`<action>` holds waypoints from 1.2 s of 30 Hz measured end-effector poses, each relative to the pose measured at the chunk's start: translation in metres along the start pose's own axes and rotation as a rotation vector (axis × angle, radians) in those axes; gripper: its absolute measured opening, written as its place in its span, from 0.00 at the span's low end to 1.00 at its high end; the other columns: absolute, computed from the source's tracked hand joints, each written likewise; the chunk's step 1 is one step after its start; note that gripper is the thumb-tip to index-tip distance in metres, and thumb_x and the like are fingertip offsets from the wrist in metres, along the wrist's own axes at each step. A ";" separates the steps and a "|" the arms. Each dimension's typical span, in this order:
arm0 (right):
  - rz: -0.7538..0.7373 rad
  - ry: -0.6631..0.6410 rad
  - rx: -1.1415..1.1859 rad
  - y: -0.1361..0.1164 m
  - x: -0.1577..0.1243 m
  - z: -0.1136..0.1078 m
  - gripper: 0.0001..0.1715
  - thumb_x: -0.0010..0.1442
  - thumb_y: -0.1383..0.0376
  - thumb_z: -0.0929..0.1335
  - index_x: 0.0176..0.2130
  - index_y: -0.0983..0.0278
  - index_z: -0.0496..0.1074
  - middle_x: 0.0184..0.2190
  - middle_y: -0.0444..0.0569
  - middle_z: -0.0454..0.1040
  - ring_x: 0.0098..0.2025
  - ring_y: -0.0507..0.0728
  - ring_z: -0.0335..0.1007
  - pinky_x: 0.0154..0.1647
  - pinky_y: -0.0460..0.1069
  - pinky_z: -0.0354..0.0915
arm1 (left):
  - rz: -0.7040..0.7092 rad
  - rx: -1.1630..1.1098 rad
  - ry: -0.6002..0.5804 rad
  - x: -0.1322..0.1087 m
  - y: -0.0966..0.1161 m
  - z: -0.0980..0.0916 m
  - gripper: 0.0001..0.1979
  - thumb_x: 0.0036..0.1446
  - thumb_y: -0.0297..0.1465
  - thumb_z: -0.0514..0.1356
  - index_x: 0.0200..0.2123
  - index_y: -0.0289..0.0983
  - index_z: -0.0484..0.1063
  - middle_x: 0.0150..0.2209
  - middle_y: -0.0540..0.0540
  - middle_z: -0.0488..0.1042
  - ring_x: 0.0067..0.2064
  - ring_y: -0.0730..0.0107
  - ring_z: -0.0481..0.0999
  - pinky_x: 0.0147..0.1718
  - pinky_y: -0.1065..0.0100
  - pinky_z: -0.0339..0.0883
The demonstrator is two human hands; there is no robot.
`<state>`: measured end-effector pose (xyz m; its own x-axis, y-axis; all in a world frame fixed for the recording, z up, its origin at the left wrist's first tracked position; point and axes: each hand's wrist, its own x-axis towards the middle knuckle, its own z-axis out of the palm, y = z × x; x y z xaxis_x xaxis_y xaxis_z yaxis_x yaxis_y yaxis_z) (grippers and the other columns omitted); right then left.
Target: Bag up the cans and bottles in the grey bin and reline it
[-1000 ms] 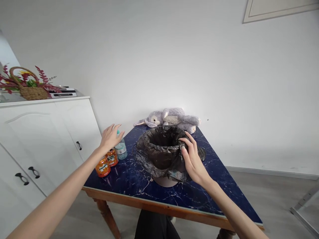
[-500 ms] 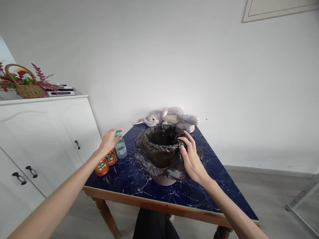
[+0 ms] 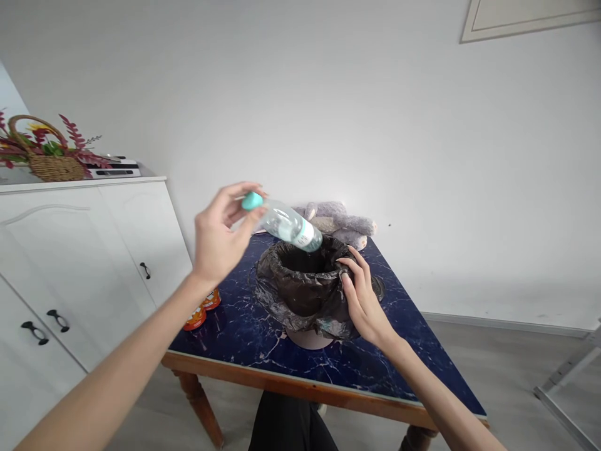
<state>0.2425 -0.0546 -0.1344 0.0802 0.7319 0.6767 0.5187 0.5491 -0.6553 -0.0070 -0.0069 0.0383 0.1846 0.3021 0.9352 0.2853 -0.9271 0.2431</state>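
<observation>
A clear plastic bottle point(image 3: 286, 224) with a turquoise cap is held by its cap end in my left hand point(image 3: 223, 232). It tilts down to the right, its base above the mouth of a trash can lined with a black plastic bag point(image 3: 300, 297). My right hand point(image 3: 361, 297) grips the bag and rim on the right side of the can. The can's pale base point(image 3: 308, 340) shows below the bag, on the table. Two orange cans point(image 3: 195, 319) stand at the table's left, partly hidden behind my left forearm.
A blue marble-patterned table point(image 3: 404, 357) with a wooden edge carries everything. Behind the trash can lies a grey plush rabbit point(image 3: 352, 224), against the wall. White cabinets point(image 3: 94, 250) stand at left, topped by a wicker flower basket point(image 3: 56, 168).
My left hand has lifted the bottle off the table and carried it up and right, tipping it over the bag's opening. My right hand has stayed on the rim.
</observation>
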 end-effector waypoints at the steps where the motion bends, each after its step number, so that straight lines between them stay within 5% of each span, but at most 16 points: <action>1: -0.002 -0.001 0.000 0.000 0.000 0.000 0.24 0.79 0.51 0.55 0.67 0.52 0.60 0.77 0.51 0.43 0.79 0.63 0.45 0.76 0.65 0.55 | -0.031 -0.017 -0.056 -0.006 0.004 0.007 0.16 0.66 0.37 0.68 0.55 0.42 0.74 0.53 0.43 0.82 0.55 0.59 0.83 0.59 0.54 0.79; 7: -0.001 0.004 0.009 -0.002 0.001 0.000 0.24 0.79 0.52 0.55 0.67 0.52 0.60 0.77 0.51 0.43 0.79 0.62 0.45 0.76 0.64 0.53 | -0.141 -0.039 -0.570 -0.031 0.000 0.031 0.19 0.69 0.43 0.63 0.60 0.46 0.73 0.58 0.44 0.80 0.61 0.57 0.80 0.62 0.53 0.75; 11: 0.012 -0.008 0.014 -0.003 0.001 -0.001 0.24 0.79 0.51 0.55 0.67 0.52 0.61 0.78 0.51 0.43 0.78 0.63 0.46 0.75 0.64 0.56 | -0.173 0.057 -0.496 -0.031 -0.016 0.012 0.17 0.75 0.43 0.55 0.59 0.44 0.73 0.59 0.42 0.80 0.60 0.59 0.79 0.61 0.55 0.74; 16: -0.003 0.008 -0.002 -0.002 0.001 -0.002 0.24 0.78 0.51 0.55 0.67 0.52 0.61 0.77 0.52 0.45 0.77 0.63 0.49 0.74 0.63 0.58 | -0.287 0.413 -0.459 -0.043 -0.056 -0.038 0.19 0.71 0.48 0.54 0.53 0.44 0.77 0.56 0.43 0.82 0.55 0.52 0.81 0.38 0.63 0.78; 21: -0.006 0.003 0.002 0.001 0.001 -0.001 0.24 0.79 0.51 0.54 0.67 0.52 0.60 0.77 0.52 0.44 0.78 0.63 0.47 0.76 0.65 0.55 | -0.386 0.753 -0.573 -0.080 -0.122 -0.088 0.27 0.68 0.50 0.49 0.56 0.38 0.74 0.57 0.36 0.79 0.58 0.42 0.77 0.57 0.48 0.70; 25: -0.004 0.006 0.004 0.001 0.000 0.000 0.23 0.79 0.51 0.55 0.67 0.51 0.60 0.78 0.51 0.43 0.78 0.63 0.47 0.76 0.65 0.54 | -0.536 0.914 -0.681 -0.107 -0.162 -0.118 0.38 0.63 0.56 0.48 0.61 0.32 0.71 0.60 0.28 0.76 0.61 0.36 0.75 0.58 0.48 0.68; 28: -0.014 0.013 0.006 0.001 0.000 0.001 0.23 0.79 0.51 0.55 0.66 0.51 0.60 0.78 0.50 0.43 0.78 0.62 0.46 0.76 0.65 0.53 | -0.587 0.951 -0.767 -0.120 -0.177 -0.128 0.42 0.60 0.59 0.51 0.64 0.33 0.69 0.61 0.29 0.77 0.59 0.36 0.77 0.55 0.50 0.70; 32: -0.009 0.007 -0.002 0.000 0.000 0.001 0.23 0.79 0.51 0.54 0.66 0.51 0.60 0.78 0.51 0.43 0.78 0.62 0.46 0.76 0.65 0.53 | -0.592 0.975 -0.876 -0.131 -0.183 -0.128 0.34 0.62 0.54 0.51 0.60 0.38 0.72 0.57 0.33 0.80 0.55 0.38 0.80 0.51 0.51 0.71; 36: -0.003 0.001 -0.006 -0.001 0.000 0.000 0.23 0.79 0.51 0.54 0.67 0.51 0.60 0.77 0.51 0.43 0.78 0.62 0.46 0.76 0.64 0.55 | -0.568 0.986 -0.853 -0.134 -0.184 -0.124 0.29 0.62 0.48 0.52 0.58 0.39 0.73 0.58 0.31 0.78 0.56 0.38 0.80 0.49 0.52 0.72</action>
<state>0.2425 -0.0553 -0.1341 0.0797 0.7297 0.6791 0.5240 0.5489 -0.6513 -0.2008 0.0956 -0.1001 0.2255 0.9422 0.2478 0.9740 -0.2119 -0.0803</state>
